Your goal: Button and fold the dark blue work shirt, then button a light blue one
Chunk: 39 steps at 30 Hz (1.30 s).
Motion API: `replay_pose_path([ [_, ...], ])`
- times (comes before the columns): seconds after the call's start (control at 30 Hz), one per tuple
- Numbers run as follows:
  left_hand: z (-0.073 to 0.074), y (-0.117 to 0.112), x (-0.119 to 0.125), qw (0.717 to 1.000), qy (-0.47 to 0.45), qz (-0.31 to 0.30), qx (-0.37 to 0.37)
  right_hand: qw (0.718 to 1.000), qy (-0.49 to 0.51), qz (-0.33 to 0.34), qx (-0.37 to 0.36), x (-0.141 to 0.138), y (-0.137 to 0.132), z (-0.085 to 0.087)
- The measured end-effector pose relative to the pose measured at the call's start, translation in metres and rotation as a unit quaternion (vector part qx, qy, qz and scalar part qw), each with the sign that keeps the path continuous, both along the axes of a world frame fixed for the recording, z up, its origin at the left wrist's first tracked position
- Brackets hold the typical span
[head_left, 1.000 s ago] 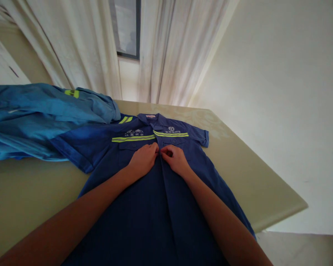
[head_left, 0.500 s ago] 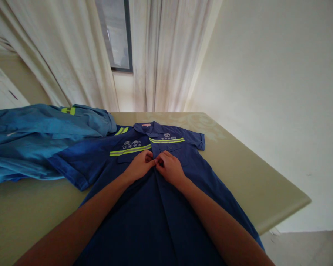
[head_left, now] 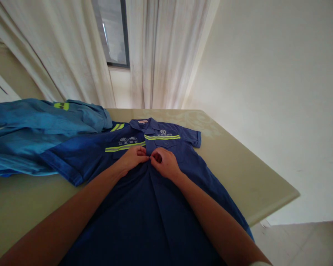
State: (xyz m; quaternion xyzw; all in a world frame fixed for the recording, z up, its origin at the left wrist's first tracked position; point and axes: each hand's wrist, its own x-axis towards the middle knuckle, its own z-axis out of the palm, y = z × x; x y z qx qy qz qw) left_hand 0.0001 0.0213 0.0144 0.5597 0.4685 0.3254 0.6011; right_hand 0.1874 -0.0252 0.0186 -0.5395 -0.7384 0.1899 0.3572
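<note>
A dark blue short-sleeved work shirt [head_left: 144,207] with yellow-green reflective stripes lies flat, front up, collar away from me, on a pale table [head_left: 238,173]. My left hand [head_left: 132,158] and my right hand [head_left: 164,163] meet at the shirt's front placket just below the chest stripes. Both hands have their fingers curled and pinched on the placket edges, fingertips almost touching each other. What lies between the fingertips is too small to make out.
A heap of lighter blue garments [head_left: 36,129] with a reflective patch lies on the table's left side, overlapping the shirt's left sleeve. White curtains [head_left: 161,55] and a window stand behind the table. A bare wall rises to the right; the table's right edge drops to the floor.
My hands stay pinched together at the placket. The view has shifted slightly, so shirt and hands sit a little further left in the picture.
</note>
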Motion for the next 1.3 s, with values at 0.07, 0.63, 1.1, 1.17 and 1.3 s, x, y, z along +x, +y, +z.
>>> replay_pose_path([
  [0.07,-0.002,-0.001,0.003,0.999,0.006,0.004,0.031,0.995,0.072,0.000,-0.069,0.002,0.006,-0.005],
  [0.63,-0.007,-0.015,0.008,0.805,0.402,-0.037,0.435,0.999,0.038,-0.028,-0.027,0.006,0.016,-0.009],
  [1.1,0.006,-0.027,-0.015,0.747,0.436,-0.012,0.501,0.985,-0.138,-0.073,-0.072,-0.003,-0.081,0.010],
  [1.17,0.007,-0.050,-0.009,0.776,0.411,-0.059,0.475,0.992,-0.032,-0.078,-0.091,0.005,-0.075,0.005],
  [1.3,0.003,-0.081,-0.006,0.804,0.359,-0.135,0.455,0.995,0.021,-0.051,-0.081,0.007,-0.079,0.005],
])
